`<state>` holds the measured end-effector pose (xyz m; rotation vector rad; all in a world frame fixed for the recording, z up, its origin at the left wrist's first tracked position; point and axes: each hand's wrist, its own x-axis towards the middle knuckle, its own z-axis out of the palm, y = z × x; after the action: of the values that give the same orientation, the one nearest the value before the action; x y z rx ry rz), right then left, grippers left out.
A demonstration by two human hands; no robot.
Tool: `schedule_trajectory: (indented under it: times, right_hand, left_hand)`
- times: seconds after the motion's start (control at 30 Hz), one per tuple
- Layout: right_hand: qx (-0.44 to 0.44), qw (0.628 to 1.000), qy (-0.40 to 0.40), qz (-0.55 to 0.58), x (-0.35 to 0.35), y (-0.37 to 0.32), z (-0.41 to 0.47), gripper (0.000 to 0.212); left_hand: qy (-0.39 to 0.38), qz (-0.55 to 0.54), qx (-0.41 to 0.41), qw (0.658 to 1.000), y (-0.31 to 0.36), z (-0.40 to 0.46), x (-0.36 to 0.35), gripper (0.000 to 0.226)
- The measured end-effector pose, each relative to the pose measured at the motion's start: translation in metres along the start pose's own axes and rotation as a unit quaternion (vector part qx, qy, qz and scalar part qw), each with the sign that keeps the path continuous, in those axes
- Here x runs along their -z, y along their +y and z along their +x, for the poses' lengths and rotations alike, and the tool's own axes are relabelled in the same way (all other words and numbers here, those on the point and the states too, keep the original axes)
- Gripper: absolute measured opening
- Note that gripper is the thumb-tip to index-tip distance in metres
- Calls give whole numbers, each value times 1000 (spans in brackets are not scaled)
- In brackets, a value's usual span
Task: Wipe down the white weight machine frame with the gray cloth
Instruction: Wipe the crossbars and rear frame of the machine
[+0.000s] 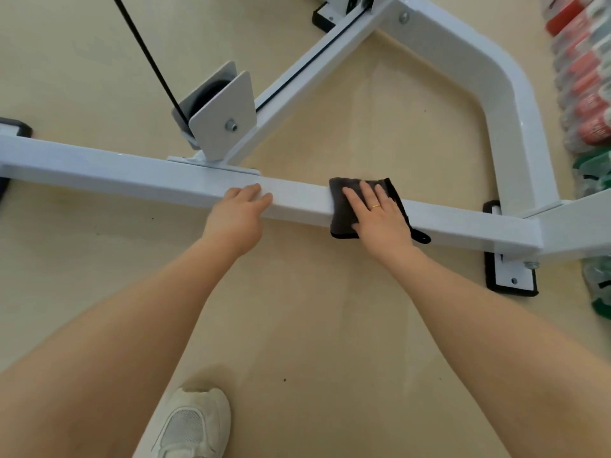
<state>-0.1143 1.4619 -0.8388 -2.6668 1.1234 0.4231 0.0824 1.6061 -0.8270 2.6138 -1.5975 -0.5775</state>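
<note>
- White-painted steel makes up the weight machine frame [115,166]; its low crossbar runs from the left edge to the right corner joint, just above the floor [314,309].
- At the far left a black foot pad [15,127] sits under the bar end; the frame looks heavy, rigid and fixed in place, so it should not shift under pressure.
- Left of centre, a pulley bracket [224,117] stands bolted on the bar, with a black cable [145,54] running up out of it.
- Left hand [238,213] rests on the bar's top face just right of the bracket, fingers straight and relaxed, gripping nothing; it seems to act as a brace.
- Gray cloth [340,209] lies folded over the bar's top and near side, right of centre; it looks soft, light and limp, best handled with a flat palm rather than a pinch.
- Right hand [380,213] presses the cloth flat against the bar, fingers spread and straight, a ring on one finger.
- Smooth paint probably lets the cloth slide easily; bolt heads and corners may snag it.
- Far right, rows of red and green items [591,104] are too blurred to identify, so no container or contents can be told.
</note>
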Motion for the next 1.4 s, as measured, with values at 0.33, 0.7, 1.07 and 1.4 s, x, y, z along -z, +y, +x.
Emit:
schedule_trajectory:
  times: [0.33, 0.7, 1.07, 1.4]
  right_hand:
    - [92, 996, 3, -6, -2, -71, 26, 69]
    - [-48, 999, 6, -2, -5, 95, -22, 70]
    - [-127, 992, 1, -15, 3, 211, -52, 69]
    - [-76, 995, 13, -66, 5, 143, -28, 70]
  left_hand:
    - [41, 37, -42, 998, 15, 10, 3, 42]
    - [40, -17, -104, 994, 105, 37, -25, 46]
    - [58, -46, -70, 995, 120, 37, -24, 35]
    - [35, -41, -47, 997, 121, 38, -29, 43]
